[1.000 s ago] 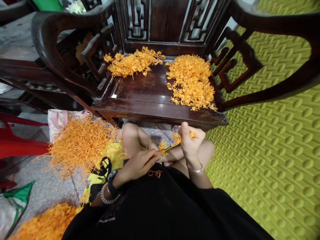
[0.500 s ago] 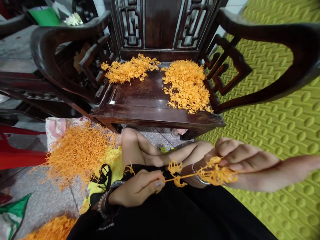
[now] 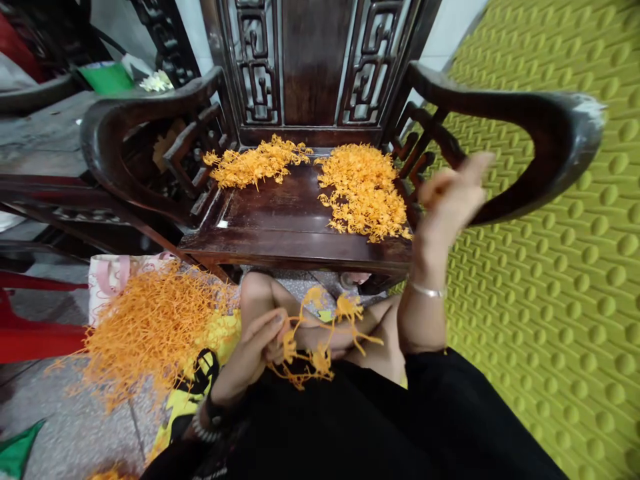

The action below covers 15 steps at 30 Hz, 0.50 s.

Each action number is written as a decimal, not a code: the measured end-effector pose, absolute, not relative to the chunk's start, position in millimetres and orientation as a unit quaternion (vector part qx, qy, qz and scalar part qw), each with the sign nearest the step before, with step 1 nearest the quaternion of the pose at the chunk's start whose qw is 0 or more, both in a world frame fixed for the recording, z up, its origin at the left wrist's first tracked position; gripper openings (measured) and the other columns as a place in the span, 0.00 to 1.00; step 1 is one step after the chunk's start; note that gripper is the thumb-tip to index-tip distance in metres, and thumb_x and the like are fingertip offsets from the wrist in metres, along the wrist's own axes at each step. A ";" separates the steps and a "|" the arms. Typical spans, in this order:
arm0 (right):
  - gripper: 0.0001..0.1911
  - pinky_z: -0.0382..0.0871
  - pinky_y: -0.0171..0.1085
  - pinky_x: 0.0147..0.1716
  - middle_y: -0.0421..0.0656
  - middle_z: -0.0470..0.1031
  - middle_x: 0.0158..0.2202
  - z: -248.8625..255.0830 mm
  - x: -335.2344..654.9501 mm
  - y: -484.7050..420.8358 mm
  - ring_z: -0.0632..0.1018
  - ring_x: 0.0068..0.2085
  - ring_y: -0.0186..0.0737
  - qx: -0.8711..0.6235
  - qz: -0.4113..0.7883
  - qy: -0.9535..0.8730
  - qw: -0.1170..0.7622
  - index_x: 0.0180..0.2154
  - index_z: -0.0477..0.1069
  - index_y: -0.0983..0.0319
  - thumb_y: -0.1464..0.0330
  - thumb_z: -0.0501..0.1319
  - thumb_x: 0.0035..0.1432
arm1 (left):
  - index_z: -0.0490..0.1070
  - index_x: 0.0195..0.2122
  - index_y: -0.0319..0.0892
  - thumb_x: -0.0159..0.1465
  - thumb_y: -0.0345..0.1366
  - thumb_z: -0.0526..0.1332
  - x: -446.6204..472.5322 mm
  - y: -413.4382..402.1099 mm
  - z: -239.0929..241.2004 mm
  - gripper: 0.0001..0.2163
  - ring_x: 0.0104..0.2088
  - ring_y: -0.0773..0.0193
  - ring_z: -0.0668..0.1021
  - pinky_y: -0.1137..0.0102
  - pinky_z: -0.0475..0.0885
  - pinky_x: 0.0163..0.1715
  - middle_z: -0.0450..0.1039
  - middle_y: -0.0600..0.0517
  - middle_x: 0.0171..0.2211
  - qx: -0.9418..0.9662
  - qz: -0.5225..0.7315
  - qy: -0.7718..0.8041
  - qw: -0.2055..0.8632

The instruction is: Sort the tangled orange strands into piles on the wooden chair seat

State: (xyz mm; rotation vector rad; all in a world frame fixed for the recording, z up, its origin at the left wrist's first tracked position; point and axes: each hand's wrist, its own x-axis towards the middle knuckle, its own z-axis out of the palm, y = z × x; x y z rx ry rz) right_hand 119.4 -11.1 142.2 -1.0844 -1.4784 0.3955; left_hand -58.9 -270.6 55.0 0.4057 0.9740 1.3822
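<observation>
My left hand [image 3: 267,337] is closed, in front of my crossed legs, on several orange plastic sprigs [image 3: 320,360]. Their thin stems and curled claw-like heads fan out to the right of the fingers. My right hand [image 3: 453,200] is raised beside the right armrest of the dark wooden chair [image 3: 280,220]; motion smears its fingers, so any small thing in them cannot be made out. Two heaps of curled orange pieces lie on the seat: a smaller left heap [image 3: 257,163] and a larger right heap [image 3: 365,190].
A big pile of thin orange strands [image 3: 150,327] spreads on the floor at left, against a white tote bag with pink handles [image 3: 107,277]. Red plastic furniture [image 3: 40,327] stands beyond it. Yellow-green textured matting [image 3: 550,300] covers the right side. A green container [image 3: 105,77] stands at upper left.
My right hand has gone from beside the left hand up towards the right armrest. The stretched stem between the hands is gone; loose sprigs now hang from my left hand, which moved slightly left.
</observation>
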 end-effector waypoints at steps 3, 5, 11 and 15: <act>0.26 0.66 0.44 0.39 0.49 0.70 0.27 118.3 99.8 43.8 0.72 0.33 0.43 -0.563 0.086 -0.731 0.376 0.23 0.69 0.66 0.57 0.49 0.66 | 0.59 0.20 0.40 0.55 0.45 0.68 -50.1 -246.6 62.8 0.20 0.13 0.79 0.47 0.80 0.47 0.12 0.44 0.64 0.14 0.177 0.644 0.363 0.649; 0.16 0.64 0.50 0.47 0.60 0.72 0.45 100.0 100.1 65.0 0.74 0.45 0.54 -0.592 0.067 -0.762 0.251 0.34 0.73 0.70 0.64 0.54 0.62 | 0.57 0.21 0.41 0.57 0.44 0.66 -48.4 -238.6 62.4 0.19 0.13 0.79 0.46 0.81 0.47 0.12 0.42 0.64 0.14 0.175 0.659 0.342 0.647; 0.19 0.37 0.64 0.62 0.54 0.64 0.60 81.1 107.8 34.0 0.58 0.65 0.56 -0.510 0.026 -0.776 0.370 0.46 0.71 0.63 0.58 0.52 0.63 | 0.58 0.22 0.40 0.59 0.43 0.65 -49.2 -232.2 59.3 0.18 0.13 0.79 0.45 0.81 0.48 0.13 0.43 0.64 0.15 0.181 0.684 0.351 0.613; 0.30 0.55 0.54 0.61 0.50 0.69 0.57 96.7 100.5 -39.7 0.66 0.61 0.49 -0.261 0.330 -0.801 0.426 0.49 0.70 0.59 0.45 0.47 0.61 | 0.58 0.21 0.40 0.59 0.45 0.65 -49.5 -229.4 57.9 0.19 0.14 0.78 0.46 0.79 0.46 0.14 0.44 0.63 0.16 0.216 0.674 0.378 0.597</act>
